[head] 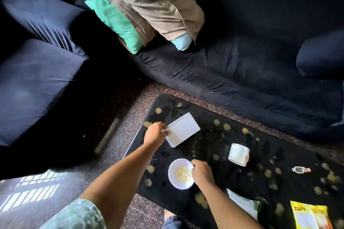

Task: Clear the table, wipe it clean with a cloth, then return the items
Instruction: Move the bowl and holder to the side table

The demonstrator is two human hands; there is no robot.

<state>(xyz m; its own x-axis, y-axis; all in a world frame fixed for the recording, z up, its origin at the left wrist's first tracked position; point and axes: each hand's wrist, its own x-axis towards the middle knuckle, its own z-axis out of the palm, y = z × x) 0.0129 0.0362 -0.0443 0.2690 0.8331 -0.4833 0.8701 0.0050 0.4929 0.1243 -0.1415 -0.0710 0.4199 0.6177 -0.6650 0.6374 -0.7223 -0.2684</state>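
Note:
A black glass table (219, 135) with yellowish smears fills the lower right. My left hand (156, 133) grips the near-left corner of a flat white box (183, 129) that lies on the table's left end. My right hand (202, 173) pinches the right rim of a small white bowl (179, 174) holding pale yellow pieces. A white mug (238, 154) stands right of the box. A small watch (301, 169) lies further right. A white packet (243, 203) and a yellow packet (310, 216) lie at the table's near edge.
A dark blue sofa (242, 72) runs behind the table, with a beige jacket (154, 3) and a green cushion (115, 22) on it. A second dark blue seat (35, 72) stands at the left. Speckled floor (111, 154) lies between them.

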